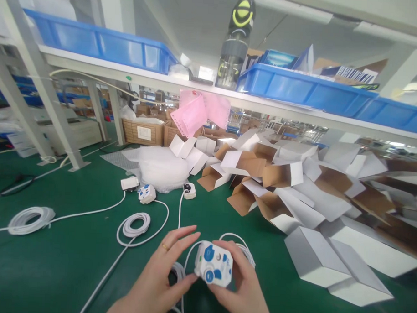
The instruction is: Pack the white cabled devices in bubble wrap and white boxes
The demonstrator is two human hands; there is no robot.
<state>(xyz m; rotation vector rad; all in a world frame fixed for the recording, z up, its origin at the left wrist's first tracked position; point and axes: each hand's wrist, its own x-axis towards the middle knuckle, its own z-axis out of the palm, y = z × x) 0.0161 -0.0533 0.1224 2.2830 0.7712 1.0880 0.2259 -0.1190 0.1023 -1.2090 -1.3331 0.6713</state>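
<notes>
Close in front of me is a white socket block (214,266) with blue patches on its face and a white cable. My right hand (241,278) grips it from the right, thumb below and fingers along the upper side. My left hand (170,264) is on the block's left, fingers stretched out and apart, its thumb tip at the lower left corner; whether it presses there I cannot tell. Partly hidden behind that hand, a coil of white cable (180,270) lies on the green table. Farther off is a similar blue-patched block (147,194), its cable leading to a coil (134,224).
Folded white cardboard boxes (302,201) pile up on the right. Bubble wrap (163,166) lies at the back, near two more white pieces (129,183) (189,191). Another cable coil (31,220) is at left. Above runs a shelf (136,83) with blue bins (300,86) and a bottle (234,48).
</notes>
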